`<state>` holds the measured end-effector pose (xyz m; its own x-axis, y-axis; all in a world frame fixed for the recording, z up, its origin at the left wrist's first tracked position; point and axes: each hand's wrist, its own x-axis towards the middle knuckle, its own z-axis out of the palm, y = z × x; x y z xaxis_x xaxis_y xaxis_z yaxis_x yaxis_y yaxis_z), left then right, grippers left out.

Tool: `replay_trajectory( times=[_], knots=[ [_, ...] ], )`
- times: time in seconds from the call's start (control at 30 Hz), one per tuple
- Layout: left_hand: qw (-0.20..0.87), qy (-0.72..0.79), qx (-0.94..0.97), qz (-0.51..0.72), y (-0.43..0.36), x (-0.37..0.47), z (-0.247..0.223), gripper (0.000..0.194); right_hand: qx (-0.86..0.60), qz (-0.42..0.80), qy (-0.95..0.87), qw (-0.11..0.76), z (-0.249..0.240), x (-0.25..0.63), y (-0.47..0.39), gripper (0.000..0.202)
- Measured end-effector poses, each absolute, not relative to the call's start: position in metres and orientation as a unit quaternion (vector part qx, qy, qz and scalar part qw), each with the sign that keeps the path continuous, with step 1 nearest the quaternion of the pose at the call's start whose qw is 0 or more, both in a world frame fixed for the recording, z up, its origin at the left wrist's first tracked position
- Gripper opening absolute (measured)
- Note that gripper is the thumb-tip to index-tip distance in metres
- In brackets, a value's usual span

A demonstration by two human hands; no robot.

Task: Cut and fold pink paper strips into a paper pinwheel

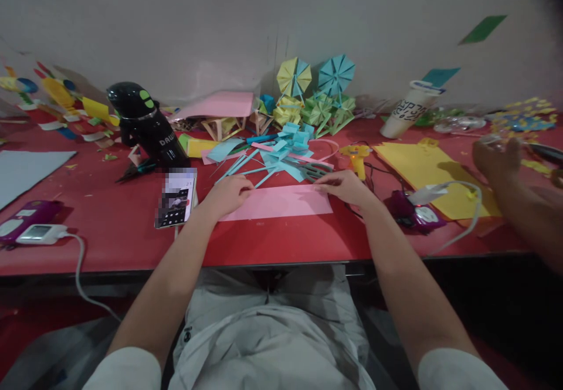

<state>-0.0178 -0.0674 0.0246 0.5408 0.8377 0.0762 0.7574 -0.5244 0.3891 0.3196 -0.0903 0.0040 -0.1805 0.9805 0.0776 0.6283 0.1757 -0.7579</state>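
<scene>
A pink strip of paper [281, 204] lies lengthwise before me on the red table. My left hand [229, 195] is at its far left corner, fingers curled together on the far edge. At the far right corner, my right hand [345, 188] pinches the same edge between thumb and fingers. Just beyond the paper is a heap of light-blue folded paper pieces and thin strips [288, 149]. Grey-handled scissors [314, 170] lie by my right fingertips, partly hidden. A yellow glue gun [357, 156] rests behind my right hand.
On the left are a phone [178, 199] and a black bottle [152, 126]. Yellow paper sheets [422, 173], a purple device with a cable [416, 211] and a tilted cup [409, 111] are on the right. Another person's hand [499, 158] is at far right. Folded paper wheels [336, 76] stand at the wall.
</scene>
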Motion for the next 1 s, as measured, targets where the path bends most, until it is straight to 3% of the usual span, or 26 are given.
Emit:
replay_trajectory(
  times=[0.23,0.57,1.0],
  knots=[
    [0.162,0.463,0.862,0.129,-0.066,-0.017,0.024,0.022,-0.513,0.151,-0.812,0.234,0.002,0.3,-0.086,0.023],
    [0.116,0.443,0.88,0.123,-0.071,-0.006,0.024,0.029,-0.456,0.116,-0.866,0.166,0.005,0.259,-0.08,0.021],
    [0.082,0.44,0.891,0.07,-0.078,0.012,0.034,0.028,-0.437,0.114,-0.881,0.141,0.006,0.231,-0.075,0.02]
  ],
)
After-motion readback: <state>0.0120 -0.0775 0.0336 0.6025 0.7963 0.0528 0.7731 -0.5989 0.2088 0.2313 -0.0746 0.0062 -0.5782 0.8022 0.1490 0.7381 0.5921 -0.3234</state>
